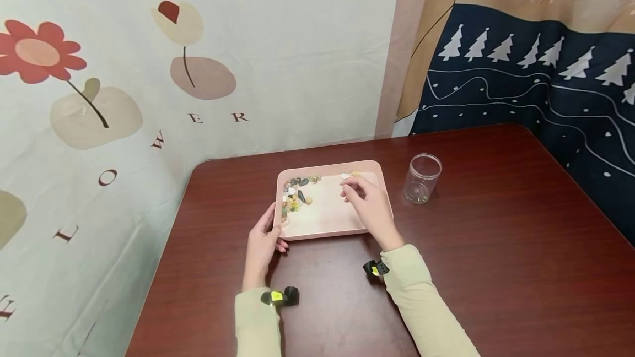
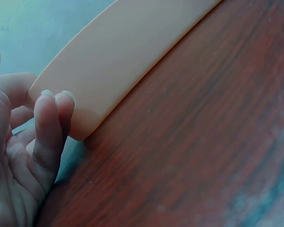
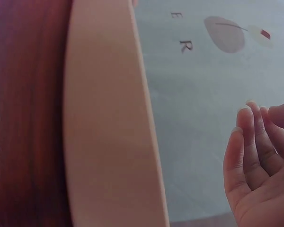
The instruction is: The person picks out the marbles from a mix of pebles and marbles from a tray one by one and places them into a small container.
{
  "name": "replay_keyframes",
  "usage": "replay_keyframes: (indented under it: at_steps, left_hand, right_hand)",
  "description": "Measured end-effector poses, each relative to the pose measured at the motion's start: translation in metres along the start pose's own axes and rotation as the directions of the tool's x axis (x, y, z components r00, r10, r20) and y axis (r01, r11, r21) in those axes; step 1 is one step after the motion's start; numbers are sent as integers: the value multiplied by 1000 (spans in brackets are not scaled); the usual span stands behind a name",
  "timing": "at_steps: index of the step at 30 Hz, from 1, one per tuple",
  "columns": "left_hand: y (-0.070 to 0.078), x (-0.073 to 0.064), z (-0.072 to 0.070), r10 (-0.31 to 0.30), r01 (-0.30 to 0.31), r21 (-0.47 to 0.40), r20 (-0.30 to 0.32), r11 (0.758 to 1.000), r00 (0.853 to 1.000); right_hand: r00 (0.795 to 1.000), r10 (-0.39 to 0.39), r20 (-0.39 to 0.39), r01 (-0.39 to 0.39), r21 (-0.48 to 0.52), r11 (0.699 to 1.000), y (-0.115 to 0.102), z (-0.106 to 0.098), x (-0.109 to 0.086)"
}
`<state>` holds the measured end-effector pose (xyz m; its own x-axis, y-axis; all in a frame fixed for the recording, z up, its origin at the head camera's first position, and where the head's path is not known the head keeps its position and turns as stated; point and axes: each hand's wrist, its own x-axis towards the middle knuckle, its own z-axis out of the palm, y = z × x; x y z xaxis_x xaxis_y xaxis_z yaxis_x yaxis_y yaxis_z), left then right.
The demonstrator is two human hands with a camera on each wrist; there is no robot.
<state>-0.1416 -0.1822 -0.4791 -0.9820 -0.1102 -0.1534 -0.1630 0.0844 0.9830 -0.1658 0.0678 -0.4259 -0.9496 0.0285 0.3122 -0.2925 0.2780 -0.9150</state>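
A pale pink tray (image 1: pixel 327 234) lies on the table with several small polished stones (image 1: pixel 300 196) in green, yellow, white and dark tones gathered along its left side. At its front left corner my left hand (image 1: pixel 261 242) grips the rim, thumb on top and fingers at the outer wall; the left wrist view shows fingertips (image 2: pixel 46 106) against that wall. Over the tray's right half hovers my right hand (image 1: pixel 368 203), its thumb near the index fingertip. I cannot tell whether a small stone sits between them. Just beyond it are a white stone (image 1: pixel 344 176) and a yellowish one (image 1: pixel 355 173).
A clear glass (image 1: pixel 423 180) stands upright on the dark red-brown table (image 1: pixel 476 236), right of the tray. Behind the table hang a white cloth (image 1: pixel 307 59) printed with flowers and letters and a dark blue cloth (image 1: pixel 496 87) with white trees.
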Motion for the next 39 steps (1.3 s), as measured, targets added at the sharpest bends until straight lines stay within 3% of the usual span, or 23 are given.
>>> replay_keyframes:
  at_steps: [11, 18, 25, 32, 39]
  left_hand:
    - [6, -3, -1, 2, -2, 10, -2, 1000, 1000]
    - [-10, 6, -4, -8, 8, -23, -6, 1000, 1000]
    - [-17, 9, -1, 25, -24, 6, -14, 1000, 1000]
    - [-15, 8, -2, 2, -2, -18, -6, 1000, 1000]
    - [1, 0, 0, 1, -1, -7, 5, 1000, 1000]
  right_hand:
    - [993, 25, 118, -23, -18, 1000, 8, 29, -5]
    - [982, 57, 177, -54, -21, 998, 10, 42, -8]
    - [973, 104, 207, -94, -59, 994, 11, 48, -10]
    - [941, 165, 295, -132, -128, 983, 14, 59, -10]
    - [903, 187, 388, -137, -153, 979, 14, 68, -7]
